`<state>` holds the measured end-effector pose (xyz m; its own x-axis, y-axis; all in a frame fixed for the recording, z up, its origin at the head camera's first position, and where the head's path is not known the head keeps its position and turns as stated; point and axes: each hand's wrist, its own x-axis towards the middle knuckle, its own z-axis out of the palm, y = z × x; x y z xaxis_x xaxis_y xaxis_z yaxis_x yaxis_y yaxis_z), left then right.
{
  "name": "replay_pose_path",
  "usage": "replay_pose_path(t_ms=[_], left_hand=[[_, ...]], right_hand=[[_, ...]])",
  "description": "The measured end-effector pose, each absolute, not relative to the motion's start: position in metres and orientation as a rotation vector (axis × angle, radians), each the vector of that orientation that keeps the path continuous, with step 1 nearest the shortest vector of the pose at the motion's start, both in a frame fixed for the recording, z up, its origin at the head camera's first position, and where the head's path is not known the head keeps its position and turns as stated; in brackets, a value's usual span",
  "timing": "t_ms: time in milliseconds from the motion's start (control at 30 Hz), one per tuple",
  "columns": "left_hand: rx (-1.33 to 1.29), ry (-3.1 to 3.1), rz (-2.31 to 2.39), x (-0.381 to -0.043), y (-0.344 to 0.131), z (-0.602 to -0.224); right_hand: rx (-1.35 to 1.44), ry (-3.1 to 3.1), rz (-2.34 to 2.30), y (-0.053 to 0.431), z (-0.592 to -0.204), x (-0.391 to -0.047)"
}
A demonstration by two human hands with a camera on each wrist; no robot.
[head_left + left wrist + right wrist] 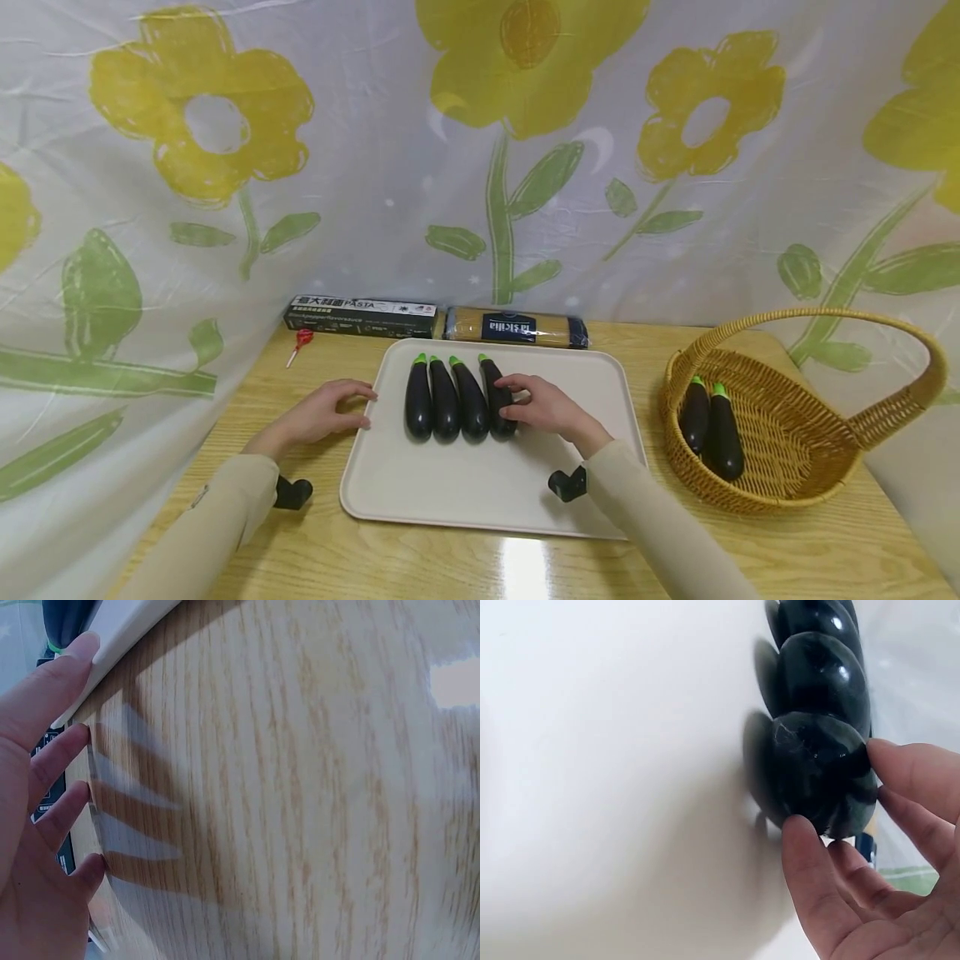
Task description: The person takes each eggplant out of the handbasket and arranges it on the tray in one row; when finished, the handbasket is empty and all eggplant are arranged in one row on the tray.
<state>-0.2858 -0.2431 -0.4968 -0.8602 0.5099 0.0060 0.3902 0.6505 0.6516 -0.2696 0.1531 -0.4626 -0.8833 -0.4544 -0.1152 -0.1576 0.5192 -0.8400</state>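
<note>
Several dark eggplants with green stem ends lie side by side on a pale tray. My right hand has its bent fingers and thumb around the rightmost eggplant. The right wrist view shows fingertips against the rounded end of this eggplant, the others lined up behind it. Beside the tray's left edge is my left hand, fingers spread and slightly bent, holding nothing. In the left wrist view, the thumb of the left hand overlaps the tray's rim.
At the right stands a wicker basket with a tall handle and two eggplants inside. Behind the tray lie a black pasta box and a spaghetti packet. A red lollipop lies at the back left, near a flowered curtain.
</note>
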Motion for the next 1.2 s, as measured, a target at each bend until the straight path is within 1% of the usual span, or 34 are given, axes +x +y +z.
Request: replay_pose_path(t_ms=[400, 667, 900, 1033, 1200], left_hand=[[0.730, 2.688, 0.981, -0.285, -0.241, -0.492], [0.744, 2.689, 0.990, -0.287, -0.242, -0.495], [0.742, 2.688, 0.982, -0.287, -0.243, -0.496], [0.742, 2.691, 0.976, -0.287, -0.243, -0.497], [0.741, 2.701, 0.967, -0.285, -0.243, -0.496]], right_hand=[[-0.485, 2.384, -1.384, 0.153, -0.461, -0.267], [-0.381, 2.317, -1.496, 0.164, -0.462, -0.256], [-0.394, 2.264, -1.610, 0.196, -0.454, -0.230], [-0.391, 2.254, -1.639, 0.221, -0.437, -0.208], [-0.286, 2.333, -1.570, 0.263, -0.413, -0.183]])
